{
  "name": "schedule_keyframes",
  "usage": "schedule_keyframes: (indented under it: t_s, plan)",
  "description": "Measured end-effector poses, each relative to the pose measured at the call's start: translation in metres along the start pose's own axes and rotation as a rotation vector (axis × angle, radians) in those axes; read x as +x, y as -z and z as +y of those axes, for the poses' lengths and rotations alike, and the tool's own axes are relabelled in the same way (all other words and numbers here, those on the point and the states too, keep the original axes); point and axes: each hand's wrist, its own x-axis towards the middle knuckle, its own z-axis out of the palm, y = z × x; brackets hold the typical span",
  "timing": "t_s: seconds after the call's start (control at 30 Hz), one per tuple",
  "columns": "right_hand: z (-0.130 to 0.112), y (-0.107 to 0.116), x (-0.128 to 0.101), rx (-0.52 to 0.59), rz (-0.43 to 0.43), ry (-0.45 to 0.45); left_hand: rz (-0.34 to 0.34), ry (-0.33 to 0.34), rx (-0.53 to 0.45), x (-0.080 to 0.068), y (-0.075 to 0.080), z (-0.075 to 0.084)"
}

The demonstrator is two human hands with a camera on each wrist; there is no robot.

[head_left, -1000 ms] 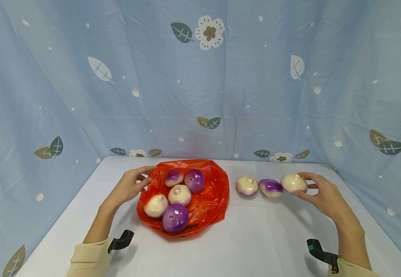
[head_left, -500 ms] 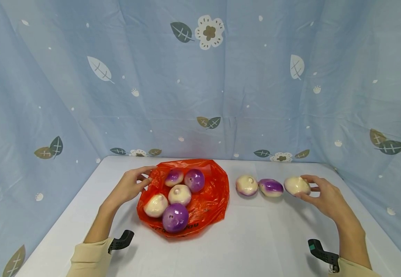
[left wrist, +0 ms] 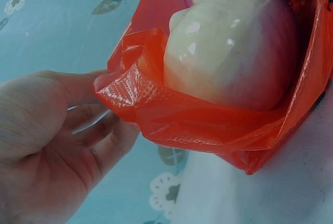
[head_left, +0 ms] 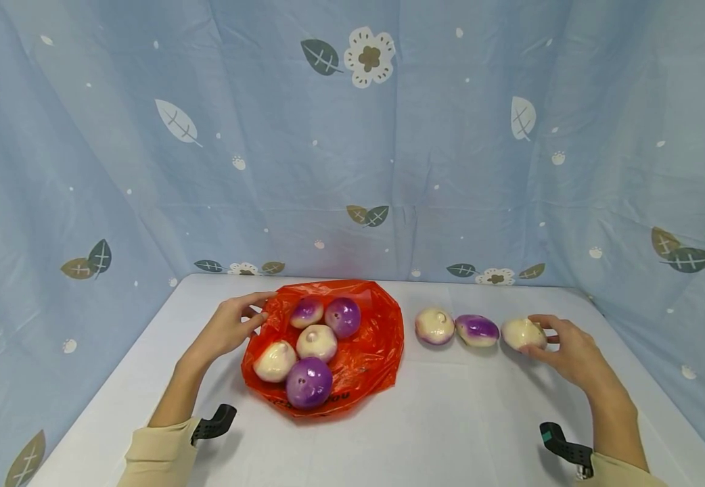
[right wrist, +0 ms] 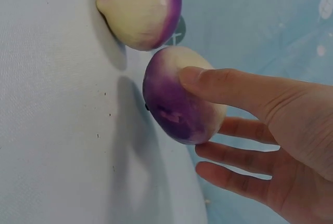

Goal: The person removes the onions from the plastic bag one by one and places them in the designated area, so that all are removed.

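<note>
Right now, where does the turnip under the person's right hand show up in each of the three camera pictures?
Head view: the turnip lies at the right end of the row of three on the white table, the right hand holding it.
Left wrist view: not in it.
Right wrist view: the turnip sits mid-frame, thumb over it.
Shared landmark: the neighbouring turnip beside it shows in both the head and right wrist views.

A white table (head_left: 425, 433) stands before a pale blue curtain (head_left: 438, 149) printed with leaves and flowers.
</note>
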Motion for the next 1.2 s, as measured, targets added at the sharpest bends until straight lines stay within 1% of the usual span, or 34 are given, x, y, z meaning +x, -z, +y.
schedule_keyframes:
  t_s: [0.27,0.5,0.7,1.2]
  plan:
    - [0.0023,-0.0040,0.0015,0.004,-0.013,-0.002,-0.001,-0.007,-0.003,0.0003,-0.0003,0.0002]
    - [0.0047,-0.0056,0.0030,0.011,-0.031,-0.004,0.006,-0.027,-0.017,0.0009,-0.0006,-0.0005]
    - [0.0043,-0.0065,0.0033,0.006,-0.023,0.010,0.006,-0.026,-0.022,0.0005,-0.0009,-0.0013]
    - [0.0026,-0.0053,0.0021,-0.010,-0.024,-0.003,0.003,-0.020,-0.027,0.0008,-0.0013,-0.0015]
